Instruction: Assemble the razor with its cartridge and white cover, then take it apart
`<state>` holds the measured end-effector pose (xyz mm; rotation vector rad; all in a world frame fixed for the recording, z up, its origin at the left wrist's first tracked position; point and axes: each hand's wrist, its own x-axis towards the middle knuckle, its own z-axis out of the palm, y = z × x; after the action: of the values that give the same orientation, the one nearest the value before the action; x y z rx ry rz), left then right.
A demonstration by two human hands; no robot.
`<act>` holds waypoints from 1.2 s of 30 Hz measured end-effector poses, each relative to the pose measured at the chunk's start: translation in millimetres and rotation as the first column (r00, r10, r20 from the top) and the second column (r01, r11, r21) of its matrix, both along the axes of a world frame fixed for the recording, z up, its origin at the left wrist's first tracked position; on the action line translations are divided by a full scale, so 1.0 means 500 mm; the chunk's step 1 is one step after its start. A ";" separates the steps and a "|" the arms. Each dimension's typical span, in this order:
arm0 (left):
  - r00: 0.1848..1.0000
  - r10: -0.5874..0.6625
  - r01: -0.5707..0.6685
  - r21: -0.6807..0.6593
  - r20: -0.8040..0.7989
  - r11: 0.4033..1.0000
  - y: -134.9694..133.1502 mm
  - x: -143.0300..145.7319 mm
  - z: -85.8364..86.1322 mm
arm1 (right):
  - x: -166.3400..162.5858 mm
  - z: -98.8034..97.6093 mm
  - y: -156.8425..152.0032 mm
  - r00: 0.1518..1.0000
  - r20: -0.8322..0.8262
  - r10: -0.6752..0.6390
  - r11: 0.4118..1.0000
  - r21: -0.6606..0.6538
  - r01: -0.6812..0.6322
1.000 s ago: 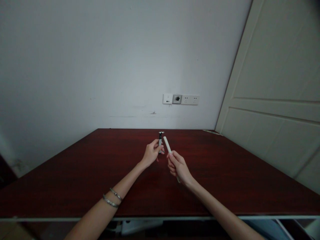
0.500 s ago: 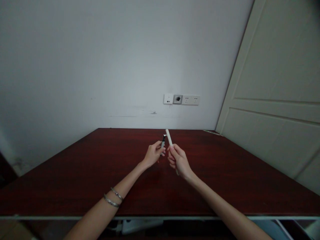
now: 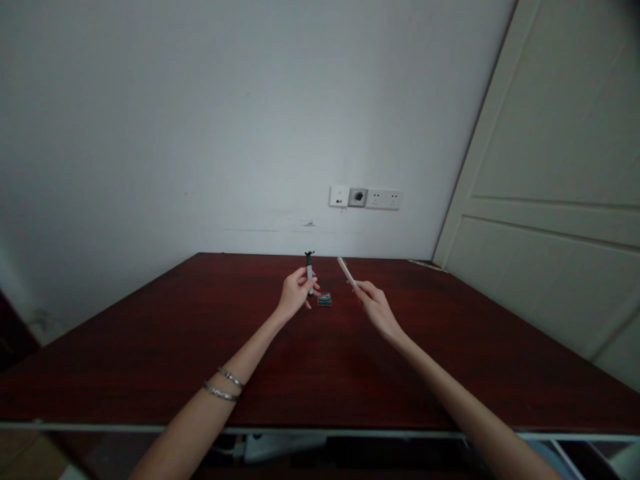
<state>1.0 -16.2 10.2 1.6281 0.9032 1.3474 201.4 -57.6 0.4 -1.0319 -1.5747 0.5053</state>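
Observation:
My left hand (image 3: 296, 292) is closed round the grey handle of a small razor (image 3: 309, 267), held upright with its black neck and T-shaped head at the top. In my right hand (image 3: 377, 307) is a slim white stick (image 3: 347, 272), its far end tilted up and to the left; its exact kind cannot be made out. A gap separates the two held things. Just right of my left fingertips, a small clear case (image 3: 325, 299) with something dark green in it lies on the table.
The dark red wooden table (image 3: 250, 360) reaches back to a white wall with a row of sockets (image 3: 383, 199). A pale panelled door (image 3: 545, 233) stands along the right side. Under the front edge is a white object (image 3: 283, 448).
My hands have moved apart, the left one leftward with the razor, the right one rightward with the stick. The stick leans more to the left, and the clear case now shows between them.

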 end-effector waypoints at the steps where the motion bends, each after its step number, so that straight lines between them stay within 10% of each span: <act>1: 1.000 0.003 -0.003 -0.008 0.009 1.000 0.000 -0.002 0.002 | 0.012 -0.007 0.013 0.995 0.096 -0.042 0.998 0.048 0.037; 10: 0.999 -0.009 0.010 -0.034 0.035 0.999 0.001 -0.003 0.007 | 0.039 -0.076 0.059 0.845 0.528 0.079 0.997 -0.021 -0.080; 36: 0.995 -0.085 0.082 -0.059 -0.049 0.995 0.009 0.014 -0.036 | 0.002 -0.107 0.091 0.885 0.434 0.168 0.984 -0.128 -0.124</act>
<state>7.8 -11.7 -8.0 1.6454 0.8860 1.2165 202.3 -12.0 -53.3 -1.1633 -2.0639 0.4727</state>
